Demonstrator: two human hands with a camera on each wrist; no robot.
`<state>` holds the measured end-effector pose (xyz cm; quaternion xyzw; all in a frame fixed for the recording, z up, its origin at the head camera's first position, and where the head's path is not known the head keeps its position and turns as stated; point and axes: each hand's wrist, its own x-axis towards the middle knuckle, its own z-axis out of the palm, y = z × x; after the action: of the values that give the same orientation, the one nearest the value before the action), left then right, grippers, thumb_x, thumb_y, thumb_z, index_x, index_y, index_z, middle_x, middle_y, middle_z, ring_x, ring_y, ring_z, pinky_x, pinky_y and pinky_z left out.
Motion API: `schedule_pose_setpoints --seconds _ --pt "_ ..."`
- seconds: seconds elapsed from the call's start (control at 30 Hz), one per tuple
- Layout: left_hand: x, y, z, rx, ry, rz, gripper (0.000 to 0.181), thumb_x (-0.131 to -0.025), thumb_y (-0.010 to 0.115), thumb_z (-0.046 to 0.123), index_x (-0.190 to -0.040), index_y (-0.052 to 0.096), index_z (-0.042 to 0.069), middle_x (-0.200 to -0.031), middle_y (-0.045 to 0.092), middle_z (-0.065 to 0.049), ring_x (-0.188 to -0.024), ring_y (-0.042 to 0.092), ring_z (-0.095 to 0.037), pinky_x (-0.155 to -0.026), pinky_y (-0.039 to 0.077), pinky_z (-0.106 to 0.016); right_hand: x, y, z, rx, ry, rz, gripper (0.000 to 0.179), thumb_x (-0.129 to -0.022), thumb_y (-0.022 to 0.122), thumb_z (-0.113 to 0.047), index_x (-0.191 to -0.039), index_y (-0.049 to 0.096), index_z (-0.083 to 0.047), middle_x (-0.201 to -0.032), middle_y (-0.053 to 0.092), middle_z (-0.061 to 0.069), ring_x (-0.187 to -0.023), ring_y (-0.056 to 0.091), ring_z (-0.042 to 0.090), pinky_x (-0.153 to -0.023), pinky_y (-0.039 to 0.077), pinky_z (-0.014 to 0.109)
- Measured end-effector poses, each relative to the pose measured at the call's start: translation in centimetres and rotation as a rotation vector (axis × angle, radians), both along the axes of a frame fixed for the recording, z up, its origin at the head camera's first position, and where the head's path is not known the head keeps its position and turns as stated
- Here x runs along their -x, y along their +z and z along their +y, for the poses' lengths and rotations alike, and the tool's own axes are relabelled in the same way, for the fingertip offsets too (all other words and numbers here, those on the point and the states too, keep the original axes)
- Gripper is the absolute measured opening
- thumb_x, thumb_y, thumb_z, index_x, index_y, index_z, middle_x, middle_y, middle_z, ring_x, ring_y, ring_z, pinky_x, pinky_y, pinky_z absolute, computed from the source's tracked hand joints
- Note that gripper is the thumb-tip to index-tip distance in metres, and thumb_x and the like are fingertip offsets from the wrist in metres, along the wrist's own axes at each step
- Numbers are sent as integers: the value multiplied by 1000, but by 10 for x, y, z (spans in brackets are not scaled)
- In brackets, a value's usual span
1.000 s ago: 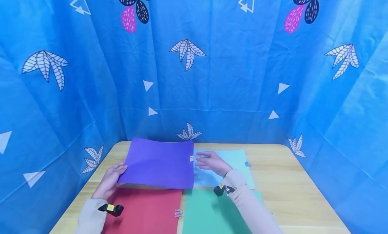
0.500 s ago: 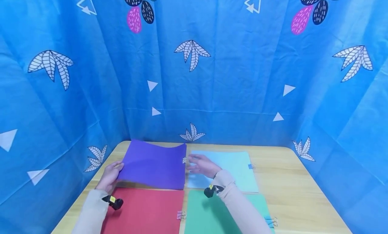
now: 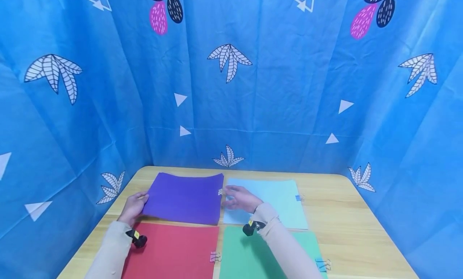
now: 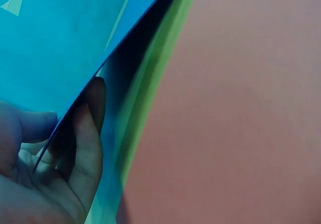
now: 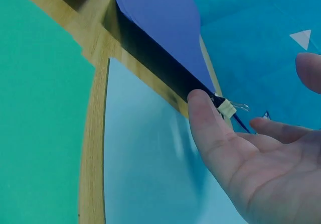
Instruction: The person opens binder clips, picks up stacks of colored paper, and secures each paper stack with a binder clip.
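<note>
A purple sheet of paper (image 3: 184, 196) is held slightly raised at the back left of the table, its far edge bowed. My left hand (image 3: 133, 206) pinches its left edge; in the left wrist view the thumb is on one face and the fingers of that hand (image 4: 85, 153) are behind the other. A small pale binder clip (image 5: 226, 108) sits on the sheet's right edge. Beside that clip my right hand (image 3: 243, 198) hovers over a light blue sheet (image 3: 282, 202), fingers spread and loosely bent, gripping nothing.
A red sheet (image 3: 173, 247) with a pink clip (image 3: 213, 256) lies front left. The green sheet (image 3: 235, 251) at front right has a teal clip (image 3: 321, 265). A blue clip (image 3: 298, 197) is on the light blue sheet. Blue patterned cloth (image 3: 271, 90) surrounds the wooden table (image 3: 347, 230).
The purple sheet has come down towards the table and shifted left, off the light blue sheet's edge. My left hand keeps its pinch, and my right hand has moved left alongside the clip.
</note>
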<state>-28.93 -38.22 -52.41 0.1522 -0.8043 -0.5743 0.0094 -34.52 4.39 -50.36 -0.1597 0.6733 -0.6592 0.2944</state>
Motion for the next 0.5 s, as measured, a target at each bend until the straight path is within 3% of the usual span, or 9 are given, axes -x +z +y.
schedule_pose_setpoints --seconds 0.1,0.2,0.33,0.4,0.5 --pt "0 -1 1 48 -10 1 54 -112 36 22 -153 34 -13 -135 58 -34 -84 64 -2 -73 56 -20 -1 0 1 2 7 0 67 -110 48 -30 -163 20 1 -164 30 30 -136 55 47 -116 47 54" --pt "0 -1 4 85 -26 -1 55 -111 35 20 -153 33 -15 -150 44 -39 -105 68 -20 -88 58 -28 -3 1 2 12 11 -11 67 -110 47 -27 -163 18 1 -165 28 30 -137 54 48 -117 45 55" --pt "-1 0 9 160 -20 -5 55 -110 36 19 -152 34 -16 -155 36 -40 -140 47 -47 -116 45 -53 -4 1 1 17 24 -17 66 -111 45 -26 -164 16 1 -166 27 29 -138 52 50 -120 41 57" --pt "-3 3 12 205 -13 -10 56 -109 37 20 -151 34 -17 -155 35 -41 -145 38 -52 -121 36 -60 -4 2 1 18 28 -21 66 -111 45 -27 -164 16 0 -167 26 28 -139 51 50 -120 40 57" --pt "-6 8 17 276 -5 -22 57 -109 39 21 -151 33 -17 -151 39 -42 -141 41 -54 -119 37 -62 -5 1 0 23 35 -22 68 -111 46 -29 -164 16 -1 -167 24 28 -139 51 49 -120 41 56"
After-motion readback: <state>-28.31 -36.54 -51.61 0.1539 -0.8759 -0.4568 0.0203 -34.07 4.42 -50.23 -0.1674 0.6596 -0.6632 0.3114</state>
